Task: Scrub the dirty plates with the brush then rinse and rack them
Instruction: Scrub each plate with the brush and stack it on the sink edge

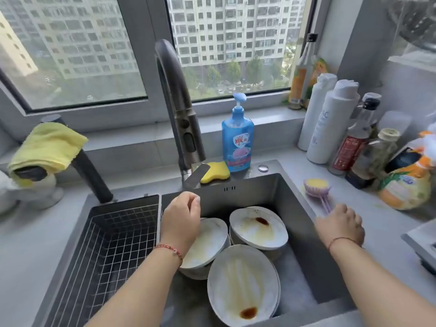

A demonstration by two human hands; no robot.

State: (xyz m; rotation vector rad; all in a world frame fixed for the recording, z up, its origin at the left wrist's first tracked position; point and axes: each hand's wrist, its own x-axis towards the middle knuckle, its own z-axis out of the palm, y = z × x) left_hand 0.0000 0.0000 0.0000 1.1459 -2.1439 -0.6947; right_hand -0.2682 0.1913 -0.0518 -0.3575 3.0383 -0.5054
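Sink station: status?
Left hand loosely curled, empty, over plates. Right hand on brush handle, grip unclear. Plates dirty in sink. Rack unobstructed.

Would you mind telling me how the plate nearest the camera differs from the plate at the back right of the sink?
The nearest plate has its dark sauce blot at the near edge; the back right plate has its blot near the far edge. The nearest plate's brown smear runs lengthwise down its middle; the back right plate's curves around the centre. The nearest plate looks larger, being closer. Both are pale, dirty and lie in the sink on other dishes.
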